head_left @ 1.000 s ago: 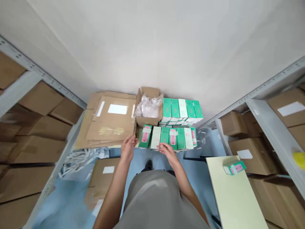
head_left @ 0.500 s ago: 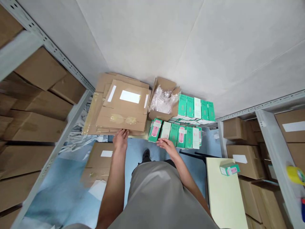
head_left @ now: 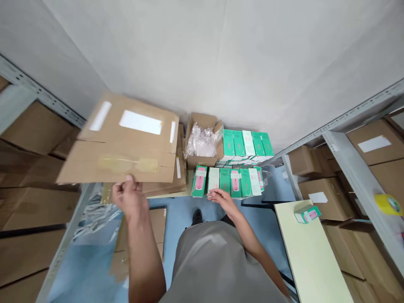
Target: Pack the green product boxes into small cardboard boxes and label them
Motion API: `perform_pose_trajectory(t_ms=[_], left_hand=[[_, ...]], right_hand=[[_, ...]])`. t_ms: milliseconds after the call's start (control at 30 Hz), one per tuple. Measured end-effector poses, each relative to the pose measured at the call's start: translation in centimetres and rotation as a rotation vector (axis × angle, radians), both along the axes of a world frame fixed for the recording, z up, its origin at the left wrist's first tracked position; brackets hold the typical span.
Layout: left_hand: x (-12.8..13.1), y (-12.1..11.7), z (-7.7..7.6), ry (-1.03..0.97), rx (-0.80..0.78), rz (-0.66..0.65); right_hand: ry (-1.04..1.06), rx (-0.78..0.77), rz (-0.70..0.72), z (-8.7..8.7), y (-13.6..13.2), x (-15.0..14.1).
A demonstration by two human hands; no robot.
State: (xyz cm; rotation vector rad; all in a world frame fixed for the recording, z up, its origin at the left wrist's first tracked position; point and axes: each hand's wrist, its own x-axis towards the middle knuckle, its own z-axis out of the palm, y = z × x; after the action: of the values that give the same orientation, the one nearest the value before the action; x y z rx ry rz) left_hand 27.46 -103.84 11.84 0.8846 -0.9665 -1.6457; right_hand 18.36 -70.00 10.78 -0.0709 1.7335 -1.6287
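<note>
A flattened brown cardboard box (head_left: 123, 146), bearing white labels and yellowish tape, is held tilted by its near edge in the left hand (head_left: 131, 197), toward nine o'clock. Near five o'clock, a narrow white box (head_left: 213, 176) lies beside a green one (head_left: 225, 181), its near end at the right hand's (head_left: 222, 199) fingertips; contact is unclear.

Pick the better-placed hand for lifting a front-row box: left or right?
Right, likely: the right hand looks empty, by the near edge of the front-row boxes. The left hand is farther left, holding a flattened carton.
</note>
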Motion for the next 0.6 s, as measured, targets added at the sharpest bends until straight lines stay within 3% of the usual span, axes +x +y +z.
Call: perform_pose_trajectory(t_ms=[133,233,300,400,500,600], left_hand=[[1.0,0.3,5.3,0.104,-0.065,-0.126],[-1.2,2.5,7.8,0.101,-0.064,-0.287],[-3.7,4.9,8.1,0.055,-0.038,-0.404],[-8.1,9.5,7.2,-0.027,-0.010,-0.629],[-12.4,15.2,6.1,-0.062,-0.011,-0.890],[-16.1,21.8,5.6,-0.080,-0.019,-1.116]], right_hand=[[0.058,-0.053,-0.137,2.5,2.3,-1.2],[0.118,-0.110,-0.341,4.3,5.5,-2.2],[0.172,-0.129,-0.536,5.1,8.6,-2.5],[0.275,-0.061,-0.849,5.7,14.5,-1.6],[0.372,0.075,-1.141,6.0,20.8,1.5],[0.465,0.193,-1.302,6.3,26.3,5.7]])
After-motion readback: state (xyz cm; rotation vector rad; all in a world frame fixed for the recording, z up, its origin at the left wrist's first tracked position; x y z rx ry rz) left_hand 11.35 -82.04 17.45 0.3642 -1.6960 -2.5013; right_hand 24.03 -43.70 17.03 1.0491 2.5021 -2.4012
